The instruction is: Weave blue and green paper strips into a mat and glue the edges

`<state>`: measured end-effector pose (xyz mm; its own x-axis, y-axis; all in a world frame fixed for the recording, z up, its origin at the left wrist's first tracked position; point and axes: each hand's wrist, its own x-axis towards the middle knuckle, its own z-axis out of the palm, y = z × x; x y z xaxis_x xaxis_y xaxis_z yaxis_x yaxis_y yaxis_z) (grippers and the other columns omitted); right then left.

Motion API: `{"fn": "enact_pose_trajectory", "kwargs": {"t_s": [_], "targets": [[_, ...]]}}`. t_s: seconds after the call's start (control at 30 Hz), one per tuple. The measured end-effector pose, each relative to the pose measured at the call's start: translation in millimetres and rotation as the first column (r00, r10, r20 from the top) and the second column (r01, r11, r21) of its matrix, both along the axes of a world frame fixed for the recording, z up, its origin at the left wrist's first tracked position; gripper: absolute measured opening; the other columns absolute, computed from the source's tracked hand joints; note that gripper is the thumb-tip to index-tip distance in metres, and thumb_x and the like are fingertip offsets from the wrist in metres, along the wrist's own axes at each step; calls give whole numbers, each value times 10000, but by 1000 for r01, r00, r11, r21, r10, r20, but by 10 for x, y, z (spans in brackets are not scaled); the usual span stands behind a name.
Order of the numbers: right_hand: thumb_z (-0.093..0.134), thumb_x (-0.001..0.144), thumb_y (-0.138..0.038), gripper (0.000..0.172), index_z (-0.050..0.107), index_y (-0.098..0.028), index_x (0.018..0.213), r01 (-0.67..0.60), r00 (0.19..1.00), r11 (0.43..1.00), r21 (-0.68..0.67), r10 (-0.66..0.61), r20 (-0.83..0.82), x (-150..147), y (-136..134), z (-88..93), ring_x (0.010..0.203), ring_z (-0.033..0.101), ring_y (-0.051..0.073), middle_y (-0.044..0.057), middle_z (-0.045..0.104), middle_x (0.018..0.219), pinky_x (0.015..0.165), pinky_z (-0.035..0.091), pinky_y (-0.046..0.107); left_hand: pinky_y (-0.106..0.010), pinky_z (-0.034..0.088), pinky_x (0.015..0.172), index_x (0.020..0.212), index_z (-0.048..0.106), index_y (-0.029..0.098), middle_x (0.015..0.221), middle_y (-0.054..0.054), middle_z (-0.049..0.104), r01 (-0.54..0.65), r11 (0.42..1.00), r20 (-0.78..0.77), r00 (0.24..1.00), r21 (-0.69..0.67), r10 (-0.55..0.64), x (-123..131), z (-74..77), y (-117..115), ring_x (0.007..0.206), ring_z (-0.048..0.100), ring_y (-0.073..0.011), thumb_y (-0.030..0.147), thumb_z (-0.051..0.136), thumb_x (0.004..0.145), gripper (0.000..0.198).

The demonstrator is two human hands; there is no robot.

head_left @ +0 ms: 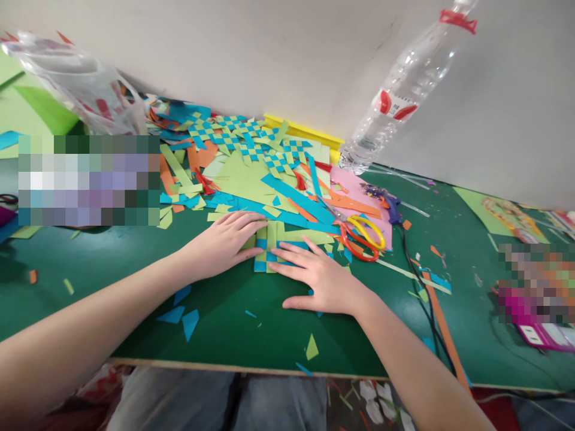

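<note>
Beneath both my hands, a small weave of blue and light green paper strips (260, 264) lies flat on the green tabletop. My left hand (223, 244) rests along its left side, fingers stretched out and pressing near the upper edge. From the right, my right hand (321, 274) lies over the strips with its fingers spread and the thumb apart. The hands hide part of the weave. Just right of my right hand are scissors (363, 238) with red and yellow handles, lying on paper strips. Long blue paper strips (296, 200) stretch behind the hands.
Behind lie several blue-green woven pieces (229, 134), red tassels (207, 182) and a yellow strip (305, 130). A clear plastic bottle (399, 96) stands at the wall. A blue tool (392, 206) trails a black cord (415, 269) across the right side. Paper scraps (191, 324) litter the front.
</note>
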<state>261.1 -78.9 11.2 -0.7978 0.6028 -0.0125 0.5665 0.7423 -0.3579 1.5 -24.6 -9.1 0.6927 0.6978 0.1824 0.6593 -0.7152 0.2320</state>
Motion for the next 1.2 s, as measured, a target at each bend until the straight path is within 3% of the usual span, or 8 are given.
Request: {"fn": "enact_pose_trajectory", "kwargs": {"t_s": [0.3, 0.43, 0.6, 0.73, 1.0, 1.2], "targets": [[514, 899, -584, 649, 380, -279, 1457, -5, 1000, 1000, 3, 5, 18, -2, -2, 7, 1470, 236, 209, 28, 332, 1556, 1218, 19, 528, -437, 336, 1104, 1386, 428, 206, 1420, -106, 485, 1, 1000, -1, 1000, 24, -1, -2, 21, -1, 1317, 437, -258, 521, 356, 984, 516], [506, 904, -583, 642, 376, -289, 1459, -6, 1000, 1000, 10, 6, 15, 2, -6, 11, 1468, 242, 208, 21, 329, 1557, 1220, 19, 520, -438, 338, 1096, 1371, 438, 207, 1421, -99, 486, -32, 999, -20, 999, 42, 32, -40, 38, 6, 1320, 433, -250, 341, 336, 997, 410], [500, 912, -574, 607, 427, -266, 1430, -7, 1000, 999, 38, 7, 3, 3, -11, 20, 1452, 284, 217, 33, 374, 1536, 1215, 9, 544, -445, 347, 1088, 1376, 445, 192, 1419, -101, 489, -23, 995, -52, 998, 98, 28, -53, 7, -5, 1324, 428, -256, 187, 322, 943, 450], [509, 914, -559, 579, 463, -258, 1407, -9, 1000, 998, 65, 10, -13, 8, -13, 22, 1432, 327, 226, 42, 418, 1511, 1211, 34, 563, -458, 340, 1092, 1372, 466, 167, 1426, -117, 485, -30, 985, -81, 996, 169, 44, -48, -21, -11, 1334, 415, -283, 192, 302, 965, 440], [496, 923, -556, 542, 503, -254, 1372, -29, 998, 995, 92, 35, -59, 11, -35, 11, 1394, 388, 205, 22, 488, 1464, 1222, 87, 522, -530, 310, 1111, 1403, 444, 178, 1408, -131, 507, -97, 979, -33, 994, 179, 104, -46, -107, 51, 1315, 442, -296, 239, 295, 996, 438], [468, 960, -484, 448, 551, -222, 1314, 83, 986, 979, 186, -54, -155, 1, -16, 20, 1312, 485, 201, 46, 566, 1390, 1217, 131, 529, -462, 413, 1002, 1318, 499, 109, 1279, -157, 582, -70, 964, 39, 997, 257, 62, 2, 81, -4, 1167, 525, -304, 353, 409, 982, 425]]}}
